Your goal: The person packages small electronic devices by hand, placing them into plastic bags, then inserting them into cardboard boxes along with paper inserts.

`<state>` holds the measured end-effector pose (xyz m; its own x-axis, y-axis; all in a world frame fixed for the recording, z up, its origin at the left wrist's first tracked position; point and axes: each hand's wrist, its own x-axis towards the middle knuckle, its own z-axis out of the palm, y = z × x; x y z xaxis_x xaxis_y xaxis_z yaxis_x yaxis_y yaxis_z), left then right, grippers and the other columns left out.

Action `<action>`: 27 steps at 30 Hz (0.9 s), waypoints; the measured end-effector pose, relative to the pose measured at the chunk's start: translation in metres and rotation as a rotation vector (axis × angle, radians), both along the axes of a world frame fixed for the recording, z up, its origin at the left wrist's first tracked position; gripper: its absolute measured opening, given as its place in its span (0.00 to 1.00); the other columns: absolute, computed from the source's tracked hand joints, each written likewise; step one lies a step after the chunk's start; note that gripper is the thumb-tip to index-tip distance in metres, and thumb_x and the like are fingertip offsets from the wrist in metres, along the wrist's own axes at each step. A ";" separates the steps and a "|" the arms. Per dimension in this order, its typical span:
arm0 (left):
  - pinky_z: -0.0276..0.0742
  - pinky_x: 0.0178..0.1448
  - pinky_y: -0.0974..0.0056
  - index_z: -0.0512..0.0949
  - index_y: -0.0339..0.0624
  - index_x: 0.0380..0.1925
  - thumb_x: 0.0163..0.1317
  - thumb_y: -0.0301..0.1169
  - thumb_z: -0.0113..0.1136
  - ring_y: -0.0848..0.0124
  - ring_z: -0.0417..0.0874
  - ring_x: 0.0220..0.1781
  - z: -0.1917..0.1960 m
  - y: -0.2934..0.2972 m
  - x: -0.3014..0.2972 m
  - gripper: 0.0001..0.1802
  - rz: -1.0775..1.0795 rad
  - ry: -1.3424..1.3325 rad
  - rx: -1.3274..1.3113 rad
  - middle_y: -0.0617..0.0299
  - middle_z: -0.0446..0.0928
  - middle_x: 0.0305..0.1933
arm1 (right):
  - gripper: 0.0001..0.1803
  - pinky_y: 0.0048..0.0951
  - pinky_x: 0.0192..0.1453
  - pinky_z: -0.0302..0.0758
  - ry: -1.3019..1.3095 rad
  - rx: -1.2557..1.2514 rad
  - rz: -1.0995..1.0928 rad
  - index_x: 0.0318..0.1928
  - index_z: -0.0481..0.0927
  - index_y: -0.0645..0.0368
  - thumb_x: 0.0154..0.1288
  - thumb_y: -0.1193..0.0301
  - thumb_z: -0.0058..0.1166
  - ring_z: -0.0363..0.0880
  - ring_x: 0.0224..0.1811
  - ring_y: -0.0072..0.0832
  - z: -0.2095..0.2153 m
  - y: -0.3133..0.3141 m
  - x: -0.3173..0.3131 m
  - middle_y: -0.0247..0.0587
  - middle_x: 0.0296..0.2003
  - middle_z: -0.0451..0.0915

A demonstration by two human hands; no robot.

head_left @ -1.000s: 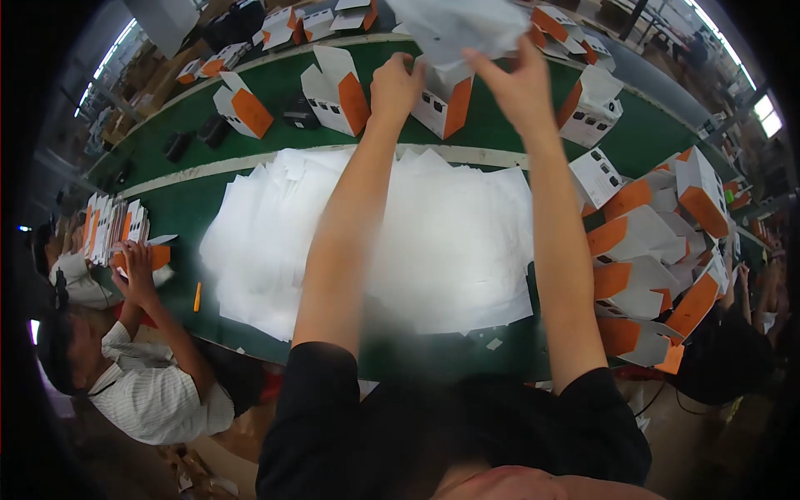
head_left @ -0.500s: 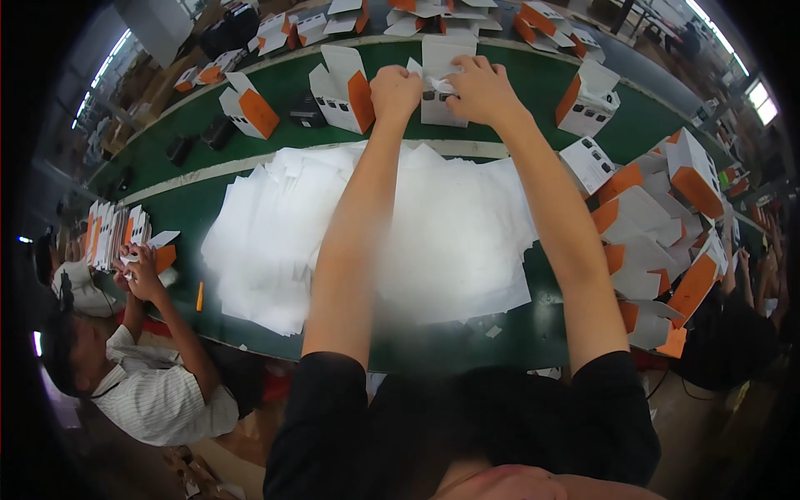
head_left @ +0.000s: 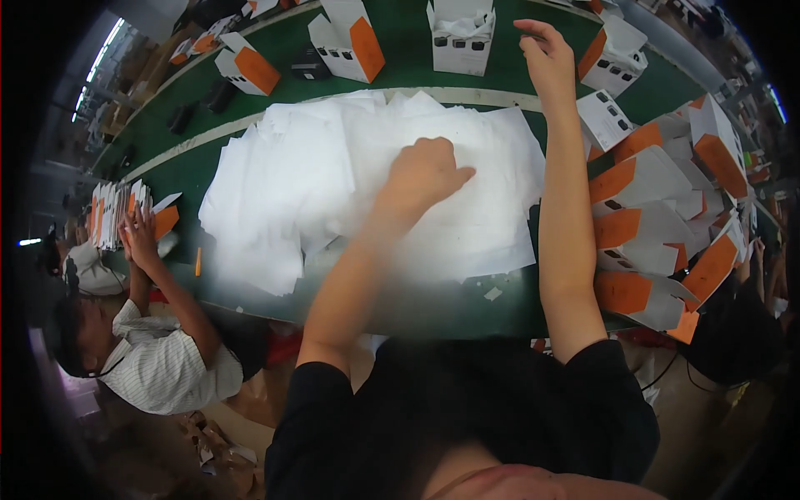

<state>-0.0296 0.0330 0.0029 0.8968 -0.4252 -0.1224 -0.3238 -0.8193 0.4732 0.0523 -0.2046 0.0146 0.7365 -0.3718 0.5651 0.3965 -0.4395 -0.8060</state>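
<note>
My left hand is over the pile of thin white sheets, its thumb apart from its bent fingers and no sheet visibly lifted. Whether its fingertips touch the paper is hidden. Up at the right, my right hand is open and empty, forefinger stretched out leftward. Just left of it stands an open white carton with pictures of dark devices on its front. Crumpled white paper fills the carton's top.
Open white-and-orange cartons stand along the green belt, near black devices. More cartons heap up at right. At left, a co-worker sits by stacked flat cartons; an orange cutter lies nearby.
Both hands have left the carton, where they were pressing white paper in. My left hand has come back over the sheets; my right has moved right. The view has shifted.
</note>
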 end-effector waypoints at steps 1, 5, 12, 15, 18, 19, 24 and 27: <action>0.82 0.46 0.56 0.83 0.36 0.31 0.60 0.42 0.68 0.55 0.87 0.37 -0.009 0.004 0.002 0.17 -0.012 -0.005 -0.035 0.50 0.85 0.32 | 0.17 0.22 0.53 0.73 -0.008 0.003 0.005 0.53 0.85 0.56 0.64 0.75 0.54 0.79 0.46 0.20 0.005 0.003 0.000 0.33 0.42 0.84; 0.83 0.37 0.62 0.84 0.34 0.30 0.59 0.34 0.64 0.63 0.87 0.30 0.018 0.018 0.032 0.12 -0.104 0.402 -0.006 0.53 0.86 0.30 | 0.17 0.23 0.51 0.76 0.002 0.166 0.224 0.54 0.84 0.57 0.67 0.71 0.55 0.81 0.48 0.21 0.044 0.025 -0.021 0.36 0.44 0.85; 0.83 0.35 0.64 0.84 0.32 0.29 0.54 0.30 0.60 0.66 0.87 0.27 0.029 0.022 0.048 0.11 -0.273 0.316 -0.017 0.52 0.85 0.28 | 0.11 0.26 0.49 0.80 0.037 -0.319 0.640 0.47 0.83 0.67 0.70 0.72 0.56 0.85 0.43 0.24 0.171 0.166 0.021 0.42 0.39 0.86; 0.84 0.41 0.60 0.84 0.32 0.30 0.53 0.31 0.59 0.61 0.88 0.31 0.037 0.026 0.043 0.12 -0.235 0.308 -0.081 0.51 0.86 0.30 | 0.21 0.36 0.56 0.80 0.042 -0.689 0.638 0.50 0.85 0.66 0.61 0.64 0.58 0.86 0.50 0.42 0.146 0.238 0.112 0.53 0.47 0.87; 0.83 0.50 0.53 0.86 0.36 0.37 0.55 0.35 0.56 0.53 0.88 0.45 0.033 0.022 0.047 0.17 -0.257 0.328 -0.032 0.44 0.86 0.43 | 0.25 0.40 0.61 0.78 0.445 -1.592 0.571 0.56 0.83 0.62 0.61 0.61 0.63 0.84 0.55 0.42 0.114 0.287 0.184 0.50 0.54 0.85; 0.83 0.50 0.53 0.86 0.36 0.37 0.55 0.35 0.56 0.53 0.88 0.45 0.021 0.028 0.045 0.17 -0.228 0.331 -0.035 0.44 0.86 0.43 | 0.25 0.40 0.61 0.78 0.425 -1.598 0.596 0.56 0.83 0.62 0.61 0.61 0.63 0.84 0.55 0.42 0.112 0.306 0.186 0.50 0.54 0.85; 0.79 0.61 0.50 0.84 0.42 0.50 0.58 0.46 0.64 0.45 0.82 0.59 -0.002 0.057 0.045 0.25 -0.043 0.147 -0.412 0.40 0.82 0.56 | 0.34 0.42 0.70 0.71 1.382 -1.636 0.427 0.61 0.81 0.57 0.62 0.50 0.70 0.79 0.62 0.40 0.050 0.318 0.243 0.40 0.64 0.79; 0.78 0.63 0.50 0.84 0.41 0.51 0.58 0.42 0.65 0.45 0.81 0.61 0.018 0.047 0.041 0.23 -0.086 0.232 -0.354 0.40 0.81 0.57 | 0.30 0.42 0.68 0.73 1.965 -1.211 0.508 0.58 0.83 0.54 0.59 0.52 0.73 0.80 0.60 0.41 0.060 0.286 0.280 0.41 0.61 0.81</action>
